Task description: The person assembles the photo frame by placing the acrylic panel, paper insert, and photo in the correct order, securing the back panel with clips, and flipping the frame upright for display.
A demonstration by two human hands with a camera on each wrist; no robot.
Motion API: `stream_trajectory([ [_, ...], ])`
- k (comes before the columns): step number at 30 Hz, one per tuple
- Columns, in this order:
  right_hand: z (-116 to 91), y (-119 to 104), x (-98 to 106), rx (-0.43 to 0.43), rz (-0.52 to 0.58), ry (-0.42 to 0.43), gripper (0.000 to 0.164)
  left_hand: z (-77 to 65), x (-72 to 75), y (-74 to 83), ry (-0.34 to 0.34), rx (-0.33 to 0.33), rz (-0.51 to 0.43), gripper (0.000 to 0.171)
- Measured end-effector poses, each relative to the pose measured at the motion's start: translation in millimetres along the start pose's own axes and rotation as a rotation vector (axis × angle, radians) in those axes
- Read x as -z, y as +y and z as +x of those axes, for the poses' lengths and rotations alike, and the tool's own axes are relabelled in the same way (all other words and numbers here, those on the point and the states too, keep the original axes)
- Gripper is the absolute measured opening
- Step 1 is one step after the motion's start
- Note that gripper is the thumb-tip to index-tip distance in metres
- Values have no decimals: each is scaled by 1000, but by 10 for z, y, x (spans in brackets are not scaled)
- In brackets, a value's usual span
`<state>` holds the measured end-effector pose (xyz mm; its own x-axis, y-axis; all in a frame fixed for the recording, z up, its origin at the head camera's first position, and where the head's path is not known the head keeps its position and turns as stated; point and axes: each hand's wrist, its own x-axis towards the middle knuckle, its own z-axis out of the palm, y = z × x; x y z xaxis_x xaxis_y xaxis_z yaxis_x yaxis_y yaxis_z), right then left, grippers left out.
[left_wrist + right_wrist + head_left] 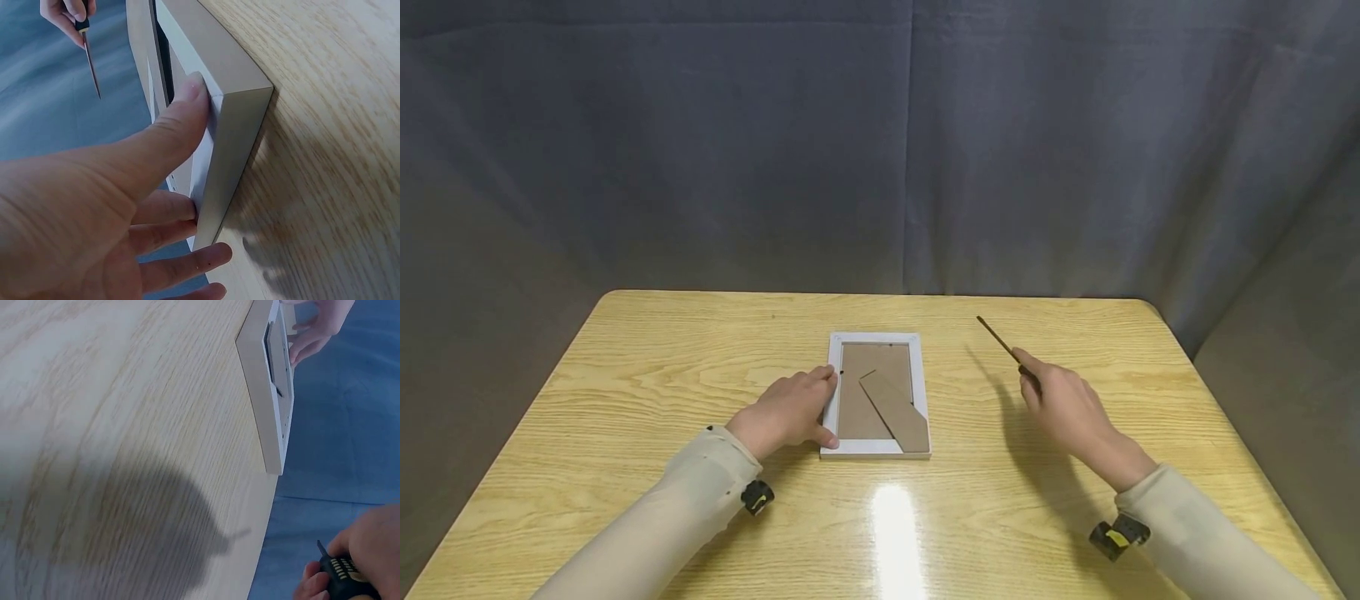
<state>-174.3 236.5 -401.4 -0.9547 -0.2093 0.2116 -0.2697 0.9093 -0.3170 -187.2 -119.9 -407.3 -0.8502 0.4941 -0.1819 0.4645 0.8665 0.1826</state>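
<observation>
A white picture frame (871, 447) lies face down on the table, its brown backing board (853, 408) upward. The cardboard easel leg (901, 417) slants across the backing toward the near right corner. My left hand (790, 410) rests along the frame's left side. In the left wrist view its thumb (181, 112) presses on the border near a corner, and the other fingers stretch out loosely at the edge. To the right, my right hand (1067, 408) grips a screwdriver (997, 337) above the table, its thin shaft pointing up and away. The dark ribbed handle (347, 578) shows in the right wrist view.
The wooden table (685, 358) has rounded far corners. Grey-blue curtains (737, 167) hang behind it and at both sides. Small black-and-yellow devices (757, 497) sit at both wrists. My right arm throws a shadow on the tabletop.
</observation>
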Motion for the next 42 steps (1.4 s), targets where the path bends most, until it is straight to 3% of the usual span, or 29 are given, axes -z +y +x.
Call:
stream_trajectory([
  [14,59,201,-1,-110,28,-54,43,5,11,8,-13,7,16,98],
  [28,82,343,-101,-173,-29,-85,39,-10,19,11,2,-2,-2,96],
  [42,62,502,-215,-170,-69,-102,25,1,11,11,-12,8,8,97],
])
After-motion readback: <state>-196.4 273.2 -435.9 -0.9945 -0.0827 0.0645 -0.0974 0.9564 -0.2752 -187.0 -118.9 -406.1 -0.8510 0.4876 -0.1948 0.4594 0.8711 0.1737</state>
